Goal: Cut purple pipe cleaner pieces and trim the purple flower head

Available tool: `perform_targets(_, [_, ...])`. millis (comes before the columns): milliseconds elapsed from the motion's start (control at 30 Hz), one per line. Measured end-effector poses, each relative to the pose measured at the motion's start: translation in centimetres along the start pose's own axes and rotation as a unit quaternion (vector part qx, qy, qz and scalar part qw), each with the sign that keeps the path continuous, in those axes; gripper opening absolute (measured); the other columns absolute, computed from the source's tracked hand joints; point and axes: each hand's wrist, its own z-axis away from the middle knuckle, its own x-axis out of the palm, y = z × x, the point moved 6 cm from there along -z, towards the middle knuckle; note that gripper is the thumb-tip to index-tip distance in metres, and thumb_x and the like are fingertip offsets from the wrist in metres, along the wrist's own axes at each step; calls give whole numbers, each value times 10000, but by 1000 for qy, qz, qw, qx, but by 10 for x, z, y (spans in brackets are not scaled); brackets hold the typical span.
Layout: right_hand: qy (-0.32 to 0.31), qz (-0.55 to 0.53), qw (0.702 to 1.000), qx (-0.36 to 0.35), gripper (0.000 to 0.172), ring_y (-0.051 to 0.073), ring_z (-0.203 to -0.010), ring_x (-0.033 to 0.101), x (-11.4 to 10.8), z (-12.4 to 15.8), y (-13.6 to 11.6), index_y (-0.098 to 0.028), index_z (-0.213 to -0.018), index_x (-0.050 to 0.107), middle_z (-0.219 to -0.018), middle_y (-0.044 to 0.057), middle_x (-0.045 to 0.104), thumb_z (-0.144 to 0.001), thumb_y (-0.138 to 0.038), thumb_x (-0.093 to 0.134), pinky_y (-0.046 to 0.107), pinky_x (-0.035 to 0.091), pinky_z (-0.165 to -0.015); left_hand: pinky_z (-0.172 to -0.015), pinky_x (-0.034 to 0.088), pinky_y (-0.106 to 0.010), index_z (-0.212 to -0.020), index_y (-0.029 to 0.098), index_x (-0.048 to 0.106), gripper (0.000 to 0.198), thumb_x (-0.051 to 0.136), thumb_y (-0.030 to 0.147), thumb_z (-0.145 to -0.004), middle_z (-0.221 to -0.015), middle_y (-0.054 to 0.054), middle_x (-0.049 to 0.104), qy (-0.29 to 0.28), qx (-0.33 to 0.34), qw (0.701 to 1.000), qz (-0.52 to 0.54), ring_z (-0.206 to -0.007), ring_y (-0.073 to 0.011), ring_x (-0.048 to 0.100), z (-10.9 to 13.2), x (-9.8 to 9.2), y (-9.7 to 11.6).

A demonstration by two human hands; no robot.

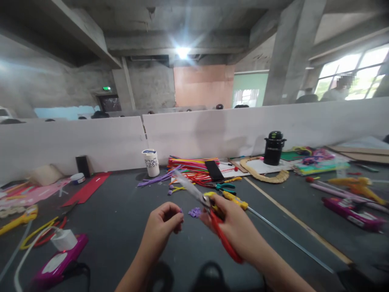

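We observe two bare hands over a dark grey worktop (121, 219). The right hand (234, 227) is clenched around the red handles of a pair of scissors (209, 211), whose pale blades point up and to the left, blurred, with the tip ending above the small purple scraps (195, 212) lying on the worktop between the hands. The left hand (164, 223) has its fingers (176, 221) pinched together on a tiny purple piece (181, 211), only a sliver of which shows at the fingertips; we cannot tell its shape.

Beyond the hands lies a bundle of coloured pipe cleaners (194, 166), red, yellow and purple, with a black strip resting across it. A white cup (151, 162) stands just left of the bundle, close to the white partition (212, 129). A second pair of scissors with teal handles (225, 187) lies near the bundle. A black jar (274, 148) stands further right on a white sheet, beside a curved tan braid (264, 174).

At the lower left we note a magenta glue gun (57, 261) with a white plug resting on it. Another magenta glue gun (349, 209) lies at the right, well apart from the hands. A red sheet (88, 188) lies at the left.
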Motion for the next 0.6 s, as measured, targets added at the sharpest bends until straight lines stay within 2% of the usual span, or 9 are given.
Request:
perform_targets(67, [-44, -141, 987, 70, 148, 87, -460, 415, 22, -15, 16, -181, -648, 481, -531, -50, 462, -672, -306, 557, 197, 320, -425, -458, 367, -213, -598, 157, 562, 77, 605, 216, -624, -462, 37, 522, -26, 5, 1000, -10, -440, -103, 466, 4, 7, 3])
perform_targets(133, [-61, -272, 951, 133, 197, 60, -354, 304, 42, -23, 29, -186, -654, 463, -424, -94, 349, -675, -364, 542, 184, 240, -353, -456, 365, -212, -582, 163, 558, 80, 594, 214, -632, -467, 41, 506, -33, 15, 999, -32, -443, -106, 467, 8, 11, 5])
perform_targets(233, [-65, -302, 942, 134, 220, 56, -322, 277, 59, -23, 34, -184, -649, 465, -374, -106, 323, -676, -392, 531, 184, 232, -339, -464, 364, -214, -588, 171, 570, 84, 573, 225, -653, -480, 40, 504, -24, 35, 995, -92, -454, -112, 468, 10, 11, 7])
perform_targets(300, [-63, -297, 944, 128, 189, 51, -326, 285, 64, -20, 36, -178, -634, 480, -372, -107, 331, -646, -343, 571, 180, 231, -346, -489, 372, -222, -609, 175, 588, 88, 559, 238, -665, -513, 27, 533, -15, 53, 988, -145, -483, -124, 487, 11, 10, 8])
perform_targets(467, [-52, -290, 948, 120, 94, 38, -353, 294, 61, -17, 39, -168, -591, 490, -407, -105, 371, -586, -183, 582, 171, 232, -369, -550, 373, -241, -615, 183, 611, 92, 538, 216, -660, -576, -2, 582, -12, 84, 966, -244, -564, -157, 519, 13, 12, 8])
perform_targets(600, [-56, -296, 945, 128, 66, 43, -324, 298, 57, -18, 43, -177, -588, 476, -369, -112, 364, -607, -178, 540, 168, 227, -347, -534, 351, -238, -587, 187, 596, 65, 553, 178, -634, -538, 20, 533, -53, 81, 965, -243, -529, -137, 477, 10, 11, 6])
